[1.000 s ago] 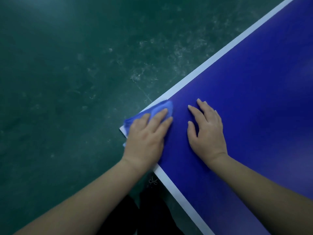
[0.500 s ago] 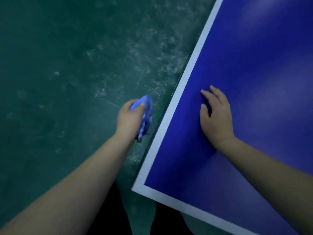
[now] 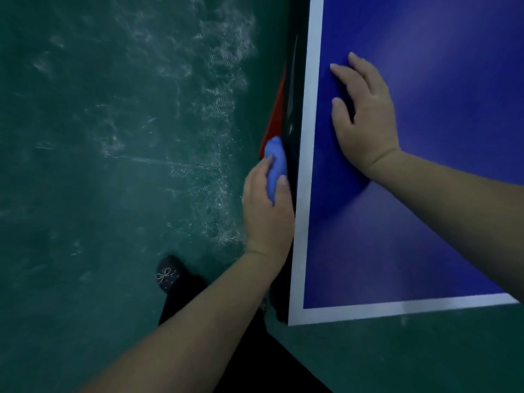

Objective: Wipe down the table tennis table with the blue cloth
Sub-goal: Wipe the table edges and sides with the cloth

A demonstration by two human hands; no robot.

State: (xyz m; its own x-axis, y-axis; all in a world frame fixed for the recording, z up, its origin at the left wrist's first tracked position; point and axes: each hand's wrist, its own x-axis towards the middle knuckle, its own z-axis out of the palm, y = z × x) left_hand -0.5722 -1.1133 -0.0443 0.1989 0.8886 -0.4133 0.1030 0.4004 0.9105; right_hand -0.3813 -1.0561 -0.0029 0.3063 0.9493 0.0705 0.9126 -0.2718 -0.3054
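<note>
The table tennis table [image 3: 439, 222] is filling twelve to four o'clock; how much of its top is already wiped, I cannot tell. The right hand [image 3: 365, 117] is lying flat on it, fingers slightly spread. At its eight o'clock, the left hand [image 3: 266, 211] is curling round the bunched blue cloth [image 3: 275, 163], seemingly rubbing the side edge.

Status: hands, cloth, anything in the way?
Left hand grips blue cloth at the dark side edge, off the top. Right hand flat on tabletop. Red part under edge, just beyond cloth.

Dim, bluish light; soft glare streaks the table [image 3: 453, 80]; floor [image 3: 113, 137] scuffs glint; slight softness, wide-angle bending at edges.
</note>
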